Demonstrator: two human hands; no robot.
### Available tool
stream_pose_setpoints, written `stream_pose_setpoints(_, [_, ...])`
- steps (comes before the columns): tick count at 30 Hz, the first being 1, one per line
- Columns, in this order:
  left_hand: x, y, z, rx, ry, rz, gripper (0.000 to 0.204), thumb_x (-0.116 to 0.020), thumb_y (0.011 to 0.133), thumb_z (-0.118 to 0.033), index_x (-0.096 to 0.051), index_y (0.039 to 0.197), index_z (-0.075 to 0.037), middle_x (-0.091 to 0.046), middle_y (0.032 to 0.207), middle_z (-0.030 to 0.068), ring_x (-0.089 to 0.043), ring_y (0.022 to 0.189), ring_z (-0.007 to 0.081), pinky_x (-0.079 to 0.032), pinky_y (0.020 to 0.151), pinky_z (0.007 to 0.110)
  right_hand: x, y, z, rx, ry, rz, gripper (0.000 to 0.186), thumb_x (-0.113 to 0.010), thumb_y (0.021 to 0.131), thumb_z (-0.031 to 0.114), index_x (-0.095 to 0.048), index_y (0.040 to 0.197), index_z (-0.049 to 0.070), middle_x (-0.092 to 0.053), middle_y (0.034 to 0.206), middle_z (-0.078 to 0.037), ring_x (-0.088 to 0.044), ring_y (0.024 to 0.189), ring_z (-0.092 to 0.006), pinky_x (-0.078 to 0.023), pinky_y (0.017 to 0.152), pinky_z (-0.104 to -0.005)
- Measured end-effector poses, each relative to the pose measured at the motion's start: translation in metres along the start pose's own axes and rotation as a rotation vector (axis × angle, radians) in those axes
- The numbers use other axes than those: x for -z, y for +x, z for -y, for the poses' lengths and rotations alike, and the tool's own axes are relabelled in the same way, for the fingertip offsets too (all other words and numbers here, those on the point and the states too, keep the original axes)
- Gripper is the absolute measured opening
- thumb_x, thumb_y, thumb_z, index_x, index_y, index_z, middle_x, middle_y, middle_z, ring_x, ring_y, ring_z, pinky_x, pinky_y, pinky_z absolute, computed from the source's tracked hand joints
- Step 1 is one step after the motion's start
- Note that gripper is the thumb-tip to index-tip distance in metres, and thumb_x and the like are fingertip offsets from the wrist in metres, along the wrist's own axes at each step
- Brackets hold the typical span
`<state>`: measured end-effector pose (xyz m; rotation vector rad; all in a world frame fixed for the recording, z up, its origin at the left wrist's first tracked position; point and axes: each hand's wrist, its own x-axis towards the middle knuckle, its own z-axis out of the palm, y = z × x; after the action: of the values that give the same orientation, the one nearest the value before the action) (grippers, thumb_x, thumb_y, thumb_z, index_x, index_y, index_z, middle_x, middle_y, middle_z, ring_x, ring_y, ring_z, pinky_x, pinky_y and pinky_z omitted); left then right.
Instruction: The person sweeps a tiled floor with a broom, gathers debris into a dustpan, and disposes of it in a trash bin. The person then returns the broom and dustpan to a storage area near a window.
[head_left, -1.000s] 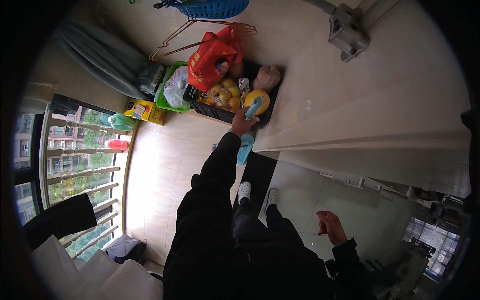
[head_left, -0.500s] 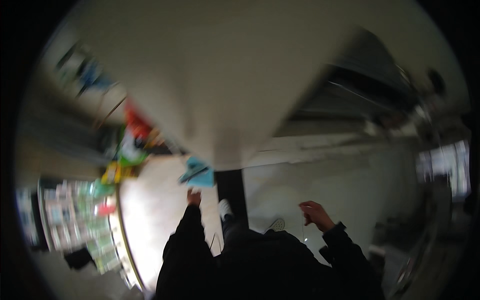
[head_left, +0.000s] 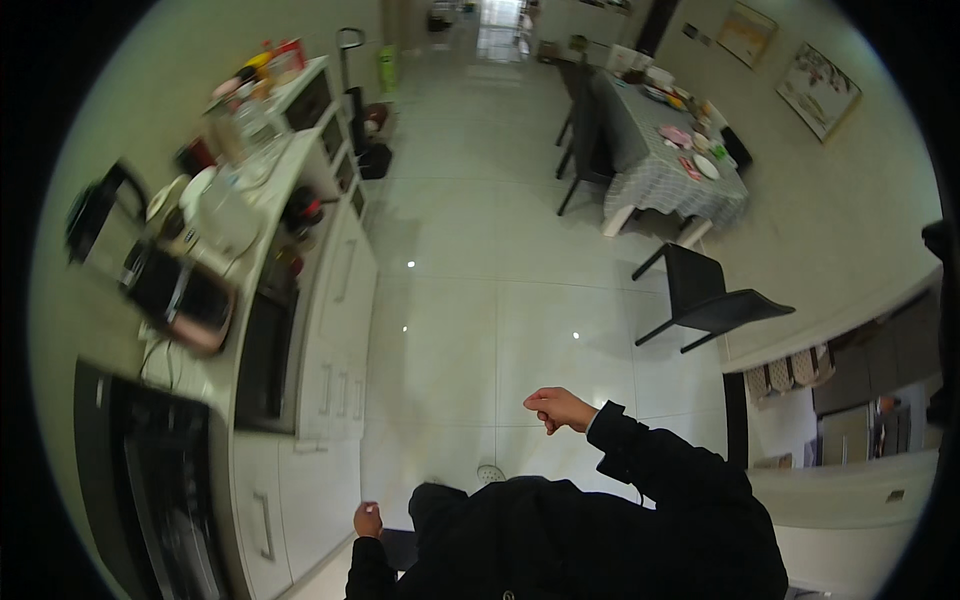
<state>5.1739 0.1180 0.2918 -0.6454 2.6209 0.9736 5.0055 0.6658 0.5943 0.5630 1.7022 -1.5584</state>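
Note:
My right hand [head_left: 560,410] is held out in front of my body over the pale tiled floor [head_left: 450,350]. Its fingers are curled in loosely, and nothing shows between them. Low at the left, my left hand [head_left: 368,519] hangs beside the white cabinet [head_left: 318,490], small in the picture. Its fingers are folded into a fist, with nothing sticking out. Neither hand visibly touches anything. Both arms wear black sleeves, and the tip of one light shoe [head_left: 490,473] shows below me.
Along the left, a counter bears a blender [head_left: 105,215], a toaster-like appliance [head_left: 180,300] and a white kettle [head_left: 222,215]. A dark oven [head_left: 150,480] stands nearer. At right are a black chair [head_left: 695,285] and a table with a checked cloth [head_left: 640,170]. An upright vacuum [head_left: 355,110] stands beyond the counter.
The view has swung from a doorway area, blurred, to a long tiled room. The light blue cloth near my left hand is out of sight. My left hand is lower; my right is nearer the middle.

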Motion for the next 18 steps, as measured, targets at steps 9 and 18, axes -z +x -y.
stream_pose_setpoints(9, [-0.073, 0.271, -0.197, 0.248, -0.081, 0.635, 0.049, -0.066, 0.079, -0.005, -0.052, 0.126, -0.007, -0.066, 0.099, 0.0123, -0.067, 0.084, 0.0248, -0.054, 0.067, 0.036, 0.216, 0.143, 0.081, 0.006, 0.243, -0.215, 0.03, -0.062, 0.091, 0.028, -0.059, 0.106, 0.003, -0.054, 0.069, -0.002, -0.054, 0.049, -0.0138, -0.051, 0.053, -0.03])
stream_pose_setpoints(18, [-0.158, 0.635, -0.622, -0.607, 0.309, 0.401, 0.039, -0.063, 0.081, -0.028, -0.065, 0.112, -0.004, -0.067, 0.108, 0.0171, -0.062, 0.102, 0.0344, -0.05, 0.09, 0.041, 0.423, 0.233, 0.242, -0.006, 0.515, -0.531, 0.029, -0.064, 0.09, 0.029, -0.062, 0.107, 0.006, -0.053, 0.067, -0.001, -0.054, 0.051, -0.0122, -0.051, 0.051, -0.0293])
